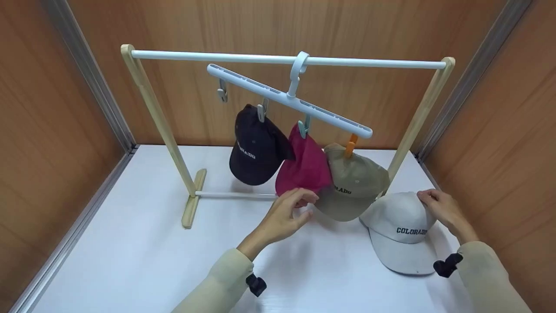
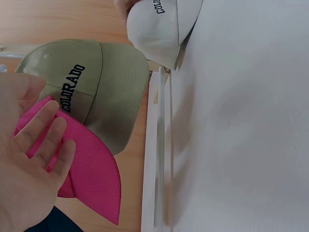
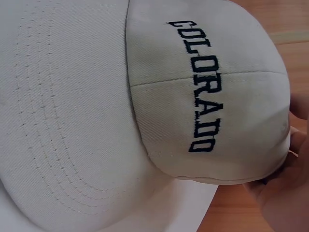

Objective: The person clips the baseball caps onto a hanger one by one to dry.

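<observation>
My right hand [image 1: 447,213] grips a white baseball cap [image 1: 404,239] by the side of its crown, and the cap's "COLORADO" lettering faces me. Whether its brim touches the table I cannot tell. My left hand [image 1: 282,217] has loosely bent fingers and holds nothing, just in front of a pink cap [image 1: 304,163]. A khaki cap [image 1: 362,174] hangs right of the pink one from an orange clip [image 1: 351,145]. To the left, a dark cap [image 1: 256,150] hangs from a grey clip [image 1: 261,112]. These clips belong to a light-blue hanger [image 1: 330,116], which hangs slanted.
A rack with a white top rail [image 1: 208,56] and wooden legs [image 1: 160,117] bears the hanger. One grey clip [image 1: 222,93] at the hanger's left end holds nothing. Wood-grain walls [image 1: 56,130] enclose the white table [image 1: 130,243] at the back and sides.
</observation>
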